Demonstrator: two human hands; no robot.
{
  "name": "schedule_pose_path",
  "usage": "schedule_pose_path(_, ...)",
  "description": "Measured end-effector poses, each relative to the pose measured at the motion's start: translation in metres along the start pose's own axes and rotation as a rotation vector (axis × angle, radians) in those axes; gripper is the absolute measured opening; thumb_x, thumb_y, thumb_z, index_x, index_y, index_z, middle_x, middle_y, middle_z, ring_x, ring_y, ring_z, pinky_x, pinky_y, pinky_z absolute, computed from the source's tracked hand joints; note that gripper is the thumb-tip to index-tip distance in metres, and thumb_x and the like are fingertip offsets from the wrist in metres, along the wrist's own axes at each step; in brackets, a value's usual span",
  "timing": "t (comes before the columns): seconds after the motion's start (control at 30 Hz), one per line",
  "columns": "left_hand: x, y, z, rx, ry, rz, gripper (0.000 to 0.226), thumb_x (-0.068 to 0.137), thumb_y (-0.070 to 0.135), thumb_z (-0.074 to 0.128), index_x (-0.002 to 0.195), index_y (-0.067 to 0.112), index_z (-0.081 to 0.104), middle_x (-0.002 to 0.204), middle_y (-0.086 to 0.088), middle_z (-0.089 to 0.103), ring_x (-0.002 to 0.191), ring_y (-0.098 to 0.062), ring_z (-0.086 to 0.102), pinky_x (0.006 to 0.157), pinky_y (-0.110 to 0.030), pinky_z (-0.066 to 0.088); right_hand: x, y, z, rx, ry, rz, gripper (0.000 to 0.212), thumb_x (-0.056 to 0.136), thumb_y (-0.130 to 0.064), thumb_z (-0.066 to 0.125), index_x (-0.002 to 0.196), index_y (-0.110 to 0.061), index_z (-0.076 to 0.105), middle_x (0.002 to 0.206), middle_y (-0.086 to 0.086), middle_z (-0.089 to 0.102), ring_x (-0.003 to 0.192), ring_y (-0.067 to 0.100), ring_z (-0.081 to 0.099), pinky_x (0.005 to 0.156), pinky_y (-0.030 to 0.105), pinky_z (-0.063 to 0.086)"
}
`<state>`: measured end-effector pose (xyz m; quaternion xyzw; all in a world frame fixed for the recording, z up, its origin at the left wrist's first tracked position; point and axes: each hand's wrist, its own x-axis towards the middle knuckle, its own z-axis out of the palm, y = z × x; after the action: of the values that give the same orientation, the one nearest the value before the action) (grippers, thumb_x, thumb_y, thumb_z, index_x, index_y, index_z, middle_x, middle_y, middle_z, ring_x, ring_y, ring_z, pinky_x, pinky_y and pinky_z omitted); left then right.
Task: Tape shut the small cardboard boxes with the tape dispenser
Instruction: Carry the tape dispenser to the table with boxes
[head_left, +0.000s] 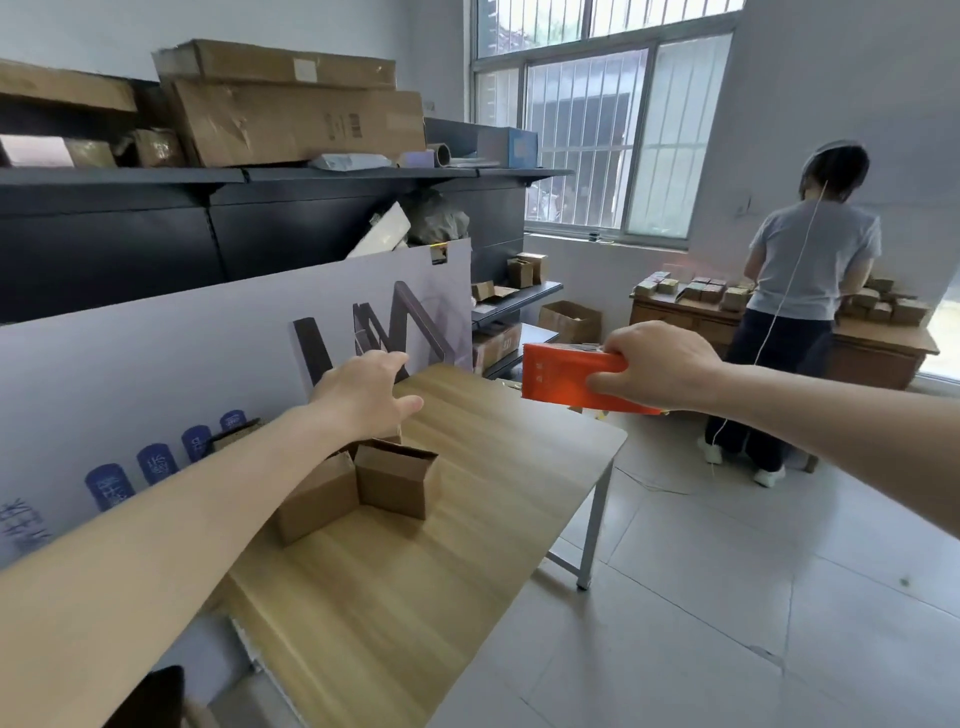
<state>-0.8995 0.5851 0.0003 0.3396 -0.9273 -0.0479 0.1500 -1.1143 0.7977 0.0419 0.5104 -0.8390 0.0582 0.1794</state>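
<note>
Two small brown cardboard boxes stand on the wooden table (493, 467), touching each other. The right box (395, 480) has its top flaps up; the left box (317, 501) is partly hidden under my left forearm. My left hand (363, 395) hovers above them with fingers spread, holding nothing. My right hand (660, 364) is out past the table's far right corner, gripping an orange tape dispenser (566, 376) held level in the air.
A large white printed board (156, 374) leans along the table's left side. Dark shelves (260, 182) behind carry big cartons. A person (810, 291) stands at a far desk (878, 343) covered with several small boxes. Tiled floor lies to the right.
</note>
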Motion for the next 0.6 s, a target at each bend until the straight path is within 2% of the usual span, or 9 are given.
schedule_pose_path(0.23,0.052,0.043,0.038,0.04,-0.048,-0.075,0.065,0.092,0.047,0.056,0.147,0.023,0.032,0.151,-0.002,0.038,0.135,-0.027,0.039,0.104,-0.047,0.042,0.058,0.07,0.046,0.05,-0.035,-0.062,0.035,0.088,-0.053,0.054,0.09,-0.02,0.064,0.089,-0.001,0.065,0.08,0.017,0.059,0.048,0.022,0.03)
schedule_pose_path(0.4,0.078,0.044,0.05,0.09,-0.077,-0.12,0.063,0.092,0.046,0.055,0.147,0.022,0.033,0.15,-0.003,0.039,0.134,-0.027,0.041,0.105,-0.047,0.04,0.091,0.088,0.083,0.105,-0.07,-0.08,0.042,0.086,-0.057,0.054,0.096,-0.019,0.067,0.087,-0.003,0.066,0.078,0.015,0.062,0.056,0.026,0.049)
schedule_pose_path(0.6,0.111,0.036,0.061,0.112,-0.077,-0.15,0.063,0.093,0.046,0.055,0.147,0.021,0.033,0.148,-0.003,0.042,0.133,-0.027,0.042,0.104,-0.045,0.039,0.123,0.092,0.11,0.151,-0.096,-0.119,0.038,0.088,-0.055,0.054,0.096,-0.02,0.066,0.084,-0.005,0.063,0.076,0.013,0.06,0.049,0.021,0.037)
